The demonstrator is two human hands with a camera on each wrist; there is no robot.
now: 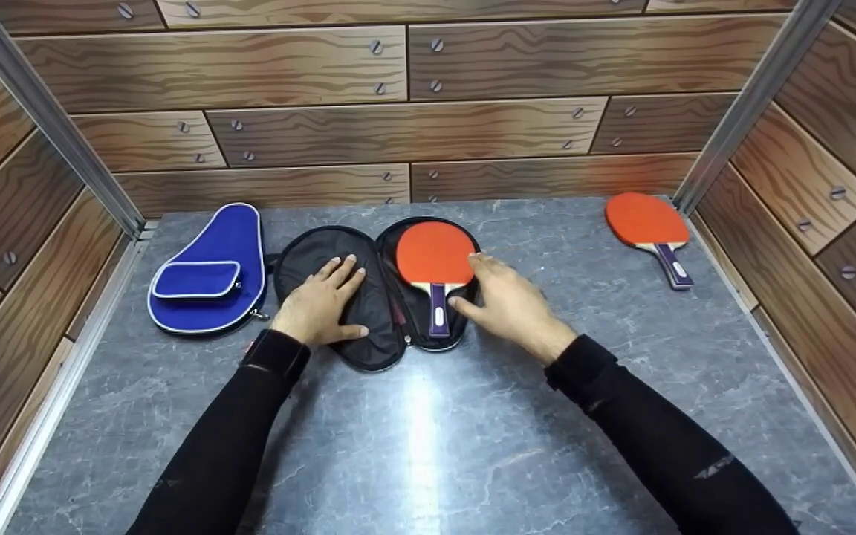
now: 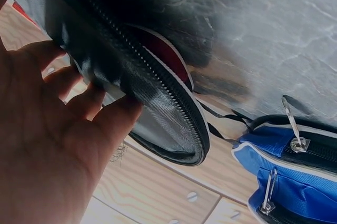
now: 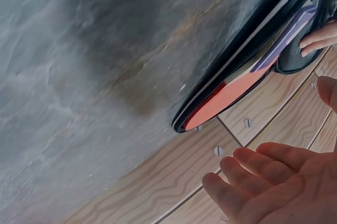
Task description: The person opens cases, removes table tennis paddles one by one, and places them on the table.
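Note:
A black zippered paddle case [image 1: 376, 345] lies unfolded on the table, its two halves side by side. In its right half sits a table tennis paddle [image 1: 435, 253], orange-red face up, purple handle toward me. My left hand [image 1: 322, 301] rests on the lining of the left half with fingers spread; the left wrist view shows the fingertips against this lining [image 2: 163, 126]. My right hand [image 1: 513, 301] hovers at the paddle's right edge, thumb near the handle and fingers loosely extended. In the right wrist view, nothing lies within the right hand [image 3: 268, 182].
A blue paddle case [image 1: 242, 245] with white piping and a small front pocket lies at the left. At the far right, a second orange-red paddle [image 1: 645, 218] rests on the grey marbled table [image 1: 584, 446]. Wood-patterned walls [image 1: 309, 134] enclose the back and sides.

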